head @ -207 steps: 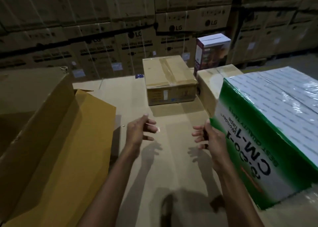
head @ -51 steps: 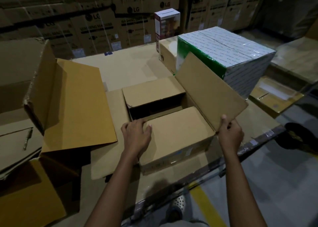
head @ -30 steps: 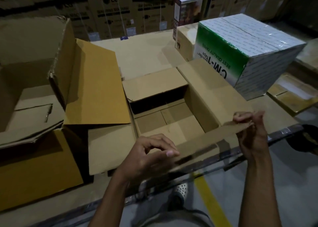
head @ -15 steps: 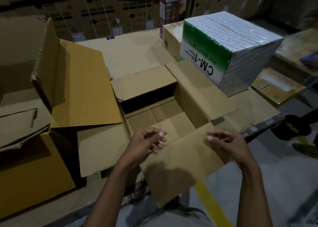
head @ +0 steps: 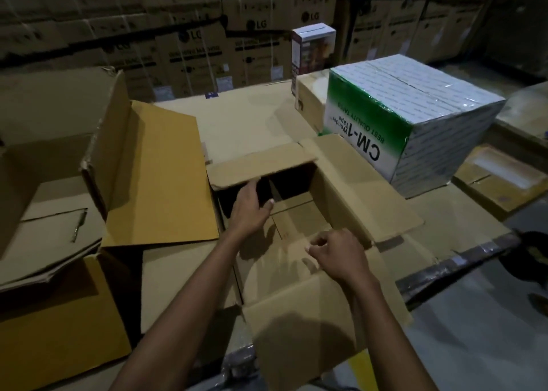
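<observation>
An open brown cardboard box (head: 341,189) sits at the near edge of the cardboard-covered platform, its inside bare. Its right flap lies spread outward and its near flap (head: 311,325) hangs down toward me. The far flap (head: 261,165) leans over the opening. My left hand (head: 250,206) reaches into the box with fingers extended, and its fingertips touch the underside edge of the far flap. My right hand (head: 336,255) hovers over the box's near rim with its fingers loosely curled, and nothing shows in it.
A green-and-white shrink-wrapped carton (head: 415,129) stands right of the box, with a small brown box (head: 310,94) and a tall printed box (head: 311,49) behind it. A big open carton (head: 142,171) with flattened cardboard is at the left. Stacked LG cartons (head: 207,49) wall the back.
The near flap that both hands held is let go and hangs down. My left hand has moved forward into the box to the far flap. My right hand has stayed near the rim.
</observation>
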Demonstrator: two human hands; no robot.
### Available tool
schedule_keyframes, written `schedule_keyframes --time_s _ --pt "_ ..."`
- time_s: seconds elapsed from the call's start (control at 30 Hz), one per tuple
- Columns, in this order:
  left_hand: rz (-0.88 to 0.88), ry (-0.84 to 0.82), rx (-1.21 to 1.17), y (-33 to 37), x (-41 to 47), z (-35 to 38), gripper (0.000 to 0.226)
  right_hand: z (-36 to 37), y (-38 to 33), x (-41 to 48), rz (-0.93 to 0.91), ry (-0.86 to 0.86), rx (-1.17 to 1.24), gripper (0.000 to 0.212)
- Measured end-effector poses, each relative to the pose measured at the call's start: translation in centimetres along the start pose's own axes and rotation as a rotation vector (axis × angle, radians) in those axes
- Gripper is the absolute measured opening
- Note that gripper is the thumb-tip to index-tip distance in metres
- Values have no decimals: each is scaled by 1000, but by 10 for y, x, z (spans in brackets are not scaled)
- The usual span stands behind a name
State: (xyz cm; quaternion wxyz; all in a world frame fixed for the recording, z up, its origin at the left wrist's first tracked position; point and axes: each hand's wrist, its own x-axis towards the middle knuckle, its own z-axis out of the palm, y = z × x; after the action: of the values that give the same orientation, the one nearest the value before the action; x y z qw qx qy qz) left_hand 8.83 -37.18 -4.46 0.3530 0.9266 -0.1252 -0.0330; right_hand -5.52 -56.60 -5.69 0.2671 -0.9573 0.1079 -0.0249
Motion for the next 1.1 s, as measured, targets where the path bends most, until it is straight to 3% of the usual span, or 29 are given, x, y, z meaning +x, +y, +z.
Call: schedule_keyframes --time_s 0.1,0.2,0.4,0.53,0.63,0.7,0.77,0.87,0.93,1.03,1.1 --pt "153 174 146 3 19 -16 85 3 -3 0 -29 46 7 30" --pt "136 198 242 1 58 -43 85 6 -3 1 -32 51 -69 33" --pt "-121 -11 436 -48 117 -73 81 10 0 -1 -50 91 -78 30" --pt "-94 -78 608 -75 119 -62 90 14 4 -3 -66 162 -73 28" --pt "-104 -25 389 -59 104 -61 88 17 6 -2 -93 227 -9 24" --pt "-78 119 202 -40 68 -61 78 19 7 -2 -108 284 53 22" --pt "-7 300 14 -16 1 -52 66 20 7 -4 -135 347 116 20" --pt "-67 441 -286 19 -126 -28 40 19 5 -7 -148 400 229 12" --pt "-144 415 -417 29 -196 -19 27 17 3 -11 -164 455 268 10" --pt "-277 336 -431 10 -247 -25 7 15 1 -22 -166 562 253 14" --pt "-445 318 -540 -4 -260 -33 28 15 0 -32 -70 666 281 14"
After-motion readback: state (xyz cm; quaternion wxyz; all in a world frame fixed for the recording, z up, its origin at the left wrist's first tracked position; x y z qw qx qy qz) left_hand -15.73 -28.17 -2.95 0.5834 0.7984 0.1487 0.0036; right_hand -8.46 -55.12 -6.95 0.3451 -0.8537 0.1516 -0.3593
